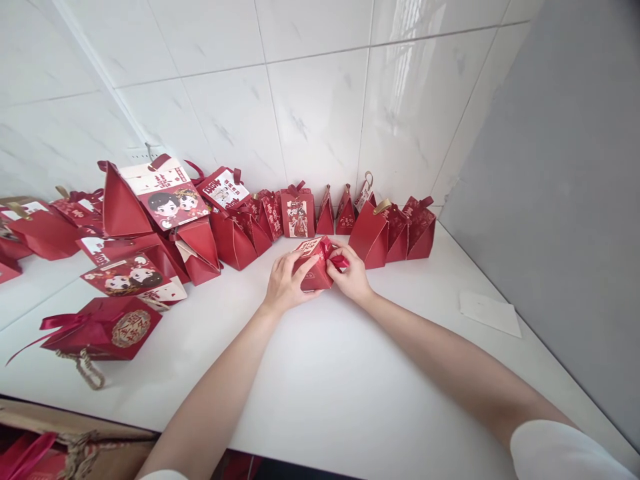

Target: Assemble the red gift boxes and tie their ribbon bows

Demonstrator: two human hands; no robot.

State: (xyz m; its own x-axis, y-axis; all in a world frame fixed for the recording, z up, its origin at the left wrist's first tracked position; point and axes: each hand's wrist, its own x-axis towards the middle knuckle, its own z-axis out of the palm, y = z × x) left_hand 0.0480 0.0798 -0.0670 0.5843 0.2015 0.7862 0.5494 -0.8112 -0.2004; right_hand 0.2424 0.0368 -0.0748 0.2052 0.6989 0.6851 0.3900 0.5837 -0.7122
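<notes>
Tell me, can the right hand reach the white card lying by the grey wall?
Probably yes. Only bare counter lies between the right hand and the white card, with nothing in the way, though that hand now holds the small red box.

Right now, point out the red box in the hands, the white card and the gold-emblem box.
red box (311,270): head view, its front face
white card (490,313): head view, its middle
gold-emblem box (103,330): head view, red top beside the emblem

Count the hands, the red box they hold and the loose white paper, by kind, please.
Hands: 2 (left hand, right hand)
Held red box: 1
Loose white paper: 1
Total: 4
</notes>
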